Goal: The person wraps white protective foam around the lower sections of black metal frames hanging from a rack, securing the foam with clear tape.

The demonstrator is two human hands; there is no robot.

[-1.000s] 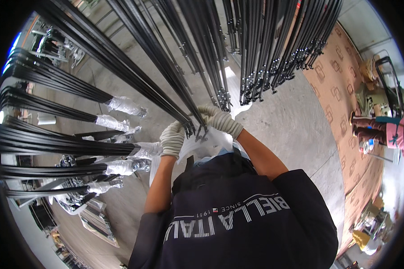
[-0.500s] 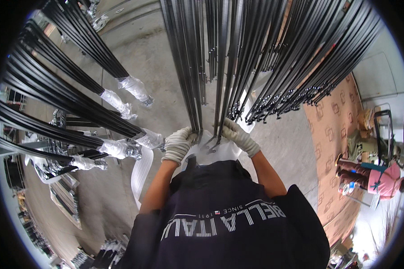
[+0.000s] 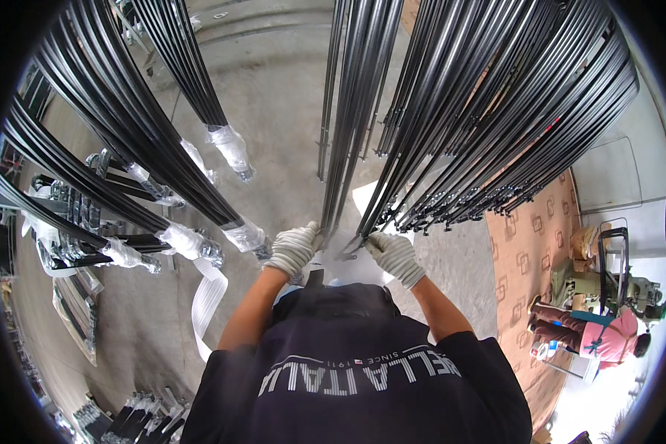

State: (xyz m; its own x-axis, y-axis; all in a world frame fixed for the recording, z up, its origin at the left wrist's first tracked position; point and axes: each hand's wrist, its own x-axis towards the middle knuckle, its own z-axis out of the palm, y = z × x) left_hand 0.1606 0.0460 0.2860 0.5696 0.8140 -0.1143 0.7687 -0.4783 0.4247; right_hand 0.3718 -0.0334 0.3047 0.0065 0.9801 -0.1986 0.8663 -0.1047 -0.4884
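Both hands wear pale ribbed work gloves. My left hand (image 3: 294, 249) closes round the near ends of a few long black metal bars (image 3: 342, 140), with its thumb against them. To the right, my right hand (image 3: 394, 257) pinches the near end of another black bar, where a small flat metal tip (image 3: 353, 249) sticks out. White translucent plastic sheet (image 3: 338, 259) lies below and between the hands, close to my body. The exact number of bars in each hand is hidden by the gloves.
Many more black bars (image 3: 481, 126) hang in a dense row at right. At left, bar bundles (image 3: 126, 126) have ends wrapped in clear film (image 3: 231, 152). A white foam strip (image 3: 209, 296) trails to the floor. Brown patterned sheeting (image 3: 525, 266) and a person in pink (image 3: 614, 337) are at right.
The view has shifted. The bars before me now stand closer together, away from the left side where they were. My hands remain on the bar ends, the right one a little lower.
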